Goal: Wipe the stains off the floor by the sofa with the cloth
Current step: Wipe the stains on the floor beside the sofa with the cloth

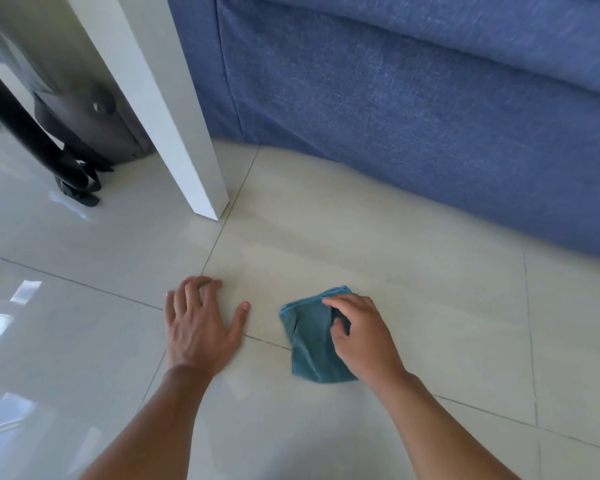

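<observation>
A folded teal cloth (309, 337) lies on the glossy pale floor tiles (378, 258) in front of the blue sofa (413, 105). My right hand (361, 337) rests on the cloth's right side, fingers curled and gripping its fabric. My left hand (200, 323) is pressed flat on the tile to the left of the cloth, fingers spread, holding nothing. Faint streaks show on the tile between the cloth and the sofa base; I see no distinct stain.
A white table leg (184, 143) stands on the floor at upper left, close to the sofa's corner. Behind it are a grey bag or case (84, 112) and black legs with straps (73, 181).
</observation>
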